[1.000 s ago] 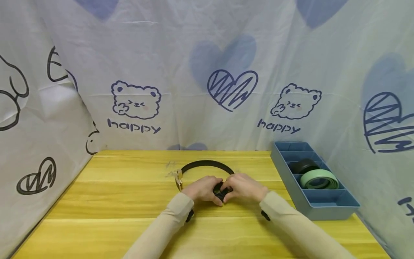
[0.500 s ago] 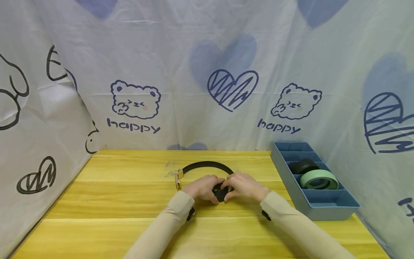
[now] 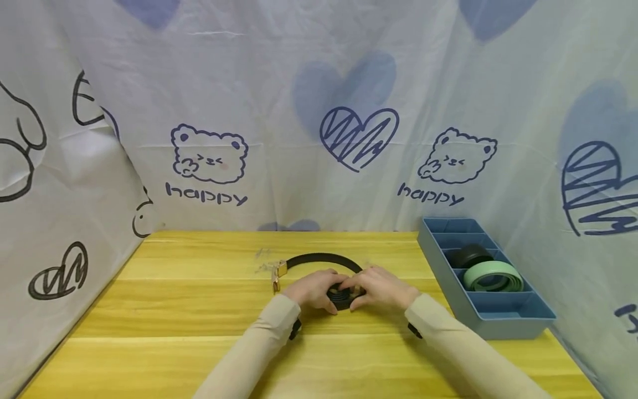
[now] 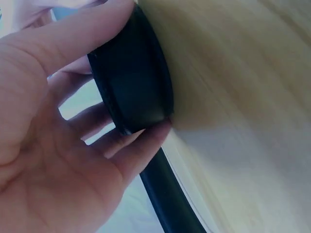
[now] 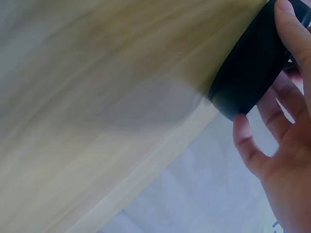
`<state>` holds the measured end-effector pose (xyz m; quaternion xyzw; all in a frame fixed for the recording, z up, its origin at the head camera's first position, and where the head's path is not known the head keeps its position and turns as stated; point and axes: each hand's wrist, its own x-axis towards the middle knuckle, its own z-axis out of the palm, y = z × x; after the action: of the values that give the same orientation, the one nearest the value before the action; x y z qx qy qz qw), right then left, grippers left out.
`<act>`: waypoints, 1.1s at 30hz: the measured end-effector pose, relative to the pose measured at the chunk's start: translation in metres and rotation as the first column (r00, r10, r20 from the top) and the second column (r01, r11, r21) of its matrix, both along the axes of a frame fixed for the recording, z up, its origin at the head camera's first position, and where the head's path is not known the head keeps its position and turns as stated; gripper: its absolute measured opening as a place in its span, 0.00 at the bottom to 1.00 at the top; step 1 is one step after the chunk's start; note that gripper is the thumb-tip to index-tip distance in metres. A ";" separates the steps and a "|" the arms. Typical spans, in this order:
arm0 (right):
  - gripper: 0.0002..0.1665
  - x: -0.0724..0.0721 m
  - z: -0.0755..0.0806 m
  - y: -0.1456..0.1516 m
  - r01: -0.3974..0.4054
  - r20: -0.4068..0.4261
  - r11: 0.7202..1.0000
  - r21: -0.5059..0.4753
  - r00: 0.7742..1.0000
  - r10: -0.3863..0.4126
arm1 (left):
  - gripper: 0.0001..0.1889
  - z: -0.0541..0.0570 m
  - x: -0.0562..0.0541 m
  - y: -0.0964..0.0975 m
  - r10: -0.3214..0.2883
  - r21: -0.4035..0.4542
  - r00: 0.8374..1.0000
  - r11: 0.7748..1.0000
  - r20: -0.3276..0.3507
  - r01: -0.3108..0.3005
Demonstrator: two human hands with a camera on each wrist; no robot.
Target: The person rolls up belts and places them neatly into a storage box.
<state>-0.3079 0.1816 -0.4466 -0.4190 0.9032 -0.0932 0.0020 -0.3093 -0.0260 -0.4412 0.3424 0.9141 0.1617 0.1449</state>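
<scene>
A black belt (image 3: 319, 257) lies on the wooden table, partly rolled into a coil (image 3: 341, 304). Its loose length arcs behind both hands to a gold buckle (image 3: 276, 275) at the left. My left hand (image 3: 313, 289) grips the coil's left side, thumb at the near edge and fingers round the far side. From the right, my right hand (image 3: 382, 287) holds the same coil between thumb and fingers. In the left wrist view the coil's smooth outer band (image 4: 133, 80) sits between thumb and fingers. The right wrist view shows the outer turn (image 5: 248, 63) standing on edge in the fingers.
At the right stands a blue-grey divided box (image 3: 451, 288). A black coil (image 3: 469, 255) and a light green coiled belt (image 3: 492, 275) sit in separate compartments of it. A printed cloth (image 3: 299, 183) hangs behind the table (image 3: 174, 310) and at both sides.
The loose arc has come nearer to me and its buckle has shifted slightly right. The coil looks wider between the hands, and my right hand has moved a little to the right.
</scene>
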 end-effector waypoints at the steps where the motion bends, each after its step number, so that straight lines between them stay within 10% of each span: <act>1: 0.27 0.000 0.000 0.000 -0.006 -0.015 1.000 0.006 1.000 0.006 | 0.38 0.000 0.000 0.000 -0.006 0.009 1.000 1.000 0.003 0.006; 33: 0.31 -0.002 -0.001 -0.001 0.002 0.065 0.999 0.034 0.998 -0.004 | 0.31 -0.001 -0.001 0.003 0.018 0.008 0.999 1.000 0.031 -0.018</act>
<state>-0.3095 0.1805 -0.4480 -0.4144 0.9047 -0.0916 0.0382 -0.3101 -0.0232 -0.4418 0.3322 0.9142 0.1721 0.1560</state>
